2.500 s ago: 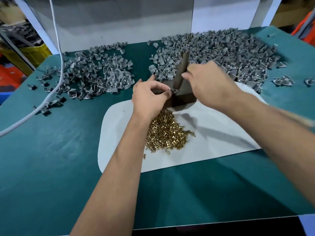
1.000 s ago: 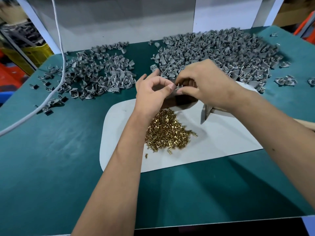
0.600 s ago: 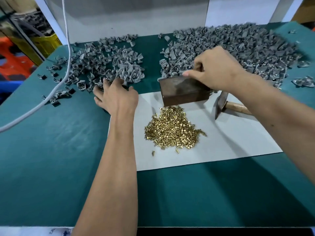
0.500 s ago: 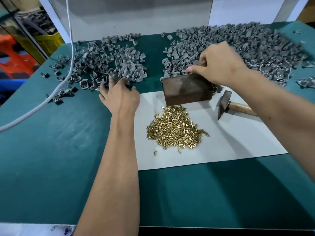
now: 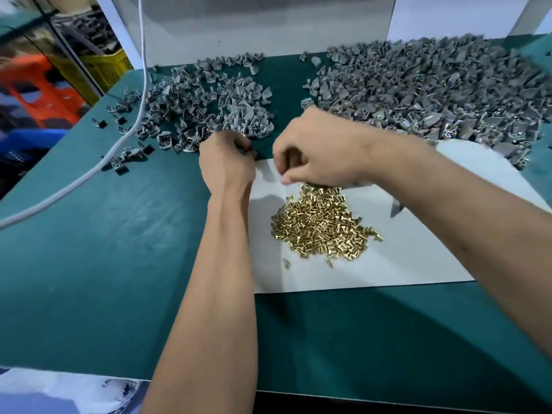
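My left hand (image 5: 227, 162) is curled at the near edge of the left heap of grey plastic parts (image 5: 209, 106), and its fingers grip a dark grey part (image 5: 248, 151) that peeks out beside them. My right hand (image 5: 319, 150) hovers over the far edge of the heap of small brass rivets (image 5: 322, 225), with its thumb and fingertips pointing down into them. Whether it pinches a rivet is hidden. The rivets lie on a white sheet (image 5: 373, 270). My right hand and forearm cover the brown block.
A much larger heap of grey parts (image 5: 433, 91) fills the back right of the green table (image 5: 104, 264). A sliver of the hammer head (image 5: 395, 209) shows beside my right forearm. A white cable (image 5: 89, 174) crosses the left side. A white wall stands behind.
My right hand left the brown block and came down to the brass rivets. My left hand, flat on the left grey heap before, has curled its fingers and drawn back slightly.
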`<state>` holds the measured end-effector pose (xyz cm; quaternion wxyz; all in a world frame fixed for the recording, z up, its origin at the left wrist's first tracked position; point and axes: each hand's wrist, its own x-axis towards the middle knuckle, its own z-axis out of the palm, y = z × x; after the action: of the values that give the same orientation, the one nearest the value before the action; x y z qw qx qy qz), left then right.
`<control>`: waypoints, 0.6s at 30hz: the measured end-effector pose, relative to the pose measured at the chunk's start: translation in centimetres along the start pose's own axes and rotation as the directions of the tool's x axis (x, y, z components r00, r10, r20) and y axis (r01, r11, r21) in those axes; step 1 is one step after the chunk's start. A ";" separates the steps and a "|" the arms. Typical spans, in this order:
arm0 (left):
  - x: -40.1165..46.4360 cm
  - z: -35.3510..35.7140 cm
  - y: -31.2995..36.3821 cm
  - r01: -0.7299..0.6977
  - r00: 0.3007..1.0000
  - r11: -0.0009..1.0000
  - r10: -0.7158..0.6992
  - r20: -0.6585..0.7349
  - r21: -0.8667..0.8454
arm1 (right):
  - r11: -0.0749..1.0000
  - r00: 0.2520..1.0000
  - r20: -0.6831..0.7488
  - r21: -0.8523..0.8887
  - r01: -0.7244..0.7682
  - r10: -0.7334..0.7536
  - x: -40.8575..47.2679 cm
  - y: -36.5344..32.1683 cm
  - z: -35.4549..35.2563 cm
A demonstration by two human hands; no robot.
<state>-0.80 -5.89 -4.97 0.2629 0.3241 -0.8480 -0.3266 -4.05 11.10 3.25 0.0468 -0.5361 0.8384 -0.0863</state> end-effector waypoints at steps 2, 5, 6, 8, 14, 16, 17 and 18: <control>-0.1 -0.2 0.0 -0.021 0.999 1.000 0.021 -0.033 0.000 | 0.999 0.994 0.103 -0.019 0.037 -0.035 0.5 -1.3 1.0; -0.1 -0.4 -0.1 -0.028 0.997 0.998 0.024 -0.067 -0.064 | 0.999 0.978 0.210 -0.038 0.011 -0.003 1.0 -2.3 2.1; -0.1 -0.4 0.0 -0.017 0.997 0.995 0.011 -0.074 -0.094 | 0.999 0.969 0.246 -0.036 -0.007 0.015 1.0 -2.5 2.3; -0.2 -0.5 0.1 -0.008 0.996 0.994 -0.001 -0.086 -0.108 | 0.999 0.949 0.312 -0.023 -0.033 0.039 1.0 -2.7 2.2; -0.3 -0.3 0.9 -0.023 0.997 0.985 0.009 -0.082 -0.172 | 0.997 0.950 0.309 -0.082 -0.013 0.038 0.2 -2.4 2.1; -0.4 -0.1 1.2 -0.036 0.997 0.973 0.019 -0.075 -0.227 | 1.000 0.961 0.276 -0.004 -0.031 0.031 -0.2 -2.0 2.0; -0.5 0.0 1.4 -0.023 0.998 0.958 0.006 -0.063 -0.286 | 0.998 0.967 0.254 0.039 -0.042 0.031 -0.5 -1.7 1.9; -0.5 0.2 1.6 0.001 0.999 0.932 -0.017 -0.042 -0.362 | 0.995 0.974 0.226 0.083 -0.049 0.030 -0.8 -1.4 1.8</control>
<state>-1.18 -4.51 -4.05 0.3354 0.2812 -0.7660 -0.4708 -2.17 11.12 1.77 0.1666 -0.5231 0.8336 -0.0611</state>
